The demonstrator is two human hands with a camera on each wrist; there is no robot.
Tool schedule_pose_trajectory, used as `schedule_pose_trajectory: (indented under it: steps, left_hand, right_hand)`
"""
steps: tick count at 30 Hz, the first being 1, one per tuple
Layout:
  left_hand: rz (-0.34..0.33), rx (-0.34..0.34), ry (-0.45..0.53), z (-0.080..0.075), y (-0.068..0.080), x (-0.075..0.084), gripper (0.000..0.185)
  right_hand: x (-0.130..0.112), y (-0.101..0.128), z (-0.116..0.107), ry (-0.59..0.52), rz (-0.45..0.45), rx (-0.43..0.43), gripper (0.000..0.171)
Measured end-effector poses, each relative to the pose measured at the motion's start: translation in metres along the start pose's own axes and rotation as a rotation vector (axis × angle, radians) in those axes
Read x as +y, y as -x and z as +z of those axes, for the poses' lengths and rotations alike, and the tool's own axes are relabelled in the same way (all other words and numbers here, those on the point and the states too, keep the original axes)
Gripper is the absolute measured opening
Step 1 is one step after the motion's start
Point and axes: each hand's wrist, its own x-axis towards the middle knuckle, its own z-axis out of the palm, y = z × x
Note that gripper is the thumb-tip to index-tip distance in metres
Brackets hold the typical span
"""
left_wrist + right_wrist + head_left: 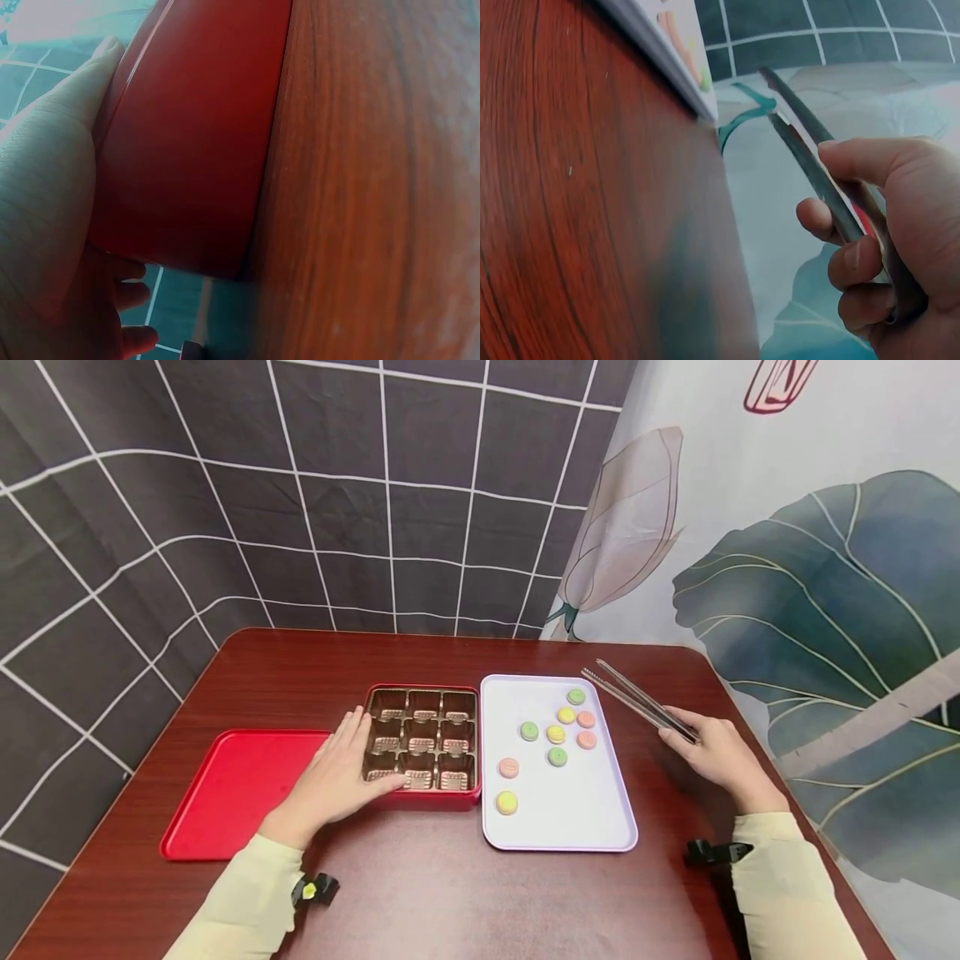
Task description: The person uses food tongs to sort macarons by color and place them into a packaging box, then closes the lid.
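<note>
My left hand [337,777] rests against the left side and front corner of a red box [435,802], fingers fairly straight, thumb along the near rim. Inside the box is a brown plastic insert [422,737] with several compartments, none with anything in it. In the right wrist view, my right hand [907,217] grips metal tongs [810,150] with thumb and curled fingers. The tongs' tips are slightly apart, with nothing between them, beyond the right edge of a white tray [562,818]. Green [528,731], yellow [507,802] and pink macarons [508,767] lie scattered on that tray.
A red lid [240,785] lies flat on the brown wooden table [420,885], left of the box and partly behind my left hand. Box and tray stand side by side. A dark tiled-pattern curtain [427,518] and a flower-print curtain [637,510] hang behind the table.
</note>
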Motion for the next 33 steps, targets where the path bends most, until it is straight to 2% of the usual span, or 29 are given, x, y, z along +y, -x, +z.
schedule_pose_trajectory:
  steps: [13, 23, 27, 33]
  left_hand:
    - [-0.011, -0.008, 0.012, 0.000, -0.002, -0.001, 0.118]
    - [-0.018, -0.016, 0.008, 0.000, 0.000, -0.002, 0.120]
    - [-0.016, -0.016, 0.014, 0.000, 0.000, -0.001, 0.118]
    - [-0.018, -0.024, 0.023, -0.001, -0.001, 0.000, 0.116]
  right_hand:
    - [-0.024, -0.003, 0.001, -0.040, -0.091, 0.070, 0.052]
    - [-0.039, -0.002, 0.002, -0.165, -0.103, 0.106, 0.050]
    - [-0.045, 0.000, 0.000, -0.220, -0.094, 0.094, 0.050]
    - [-0.053, 0.005, 0.000, -0.287, -0.056, 0.031, 0.048]
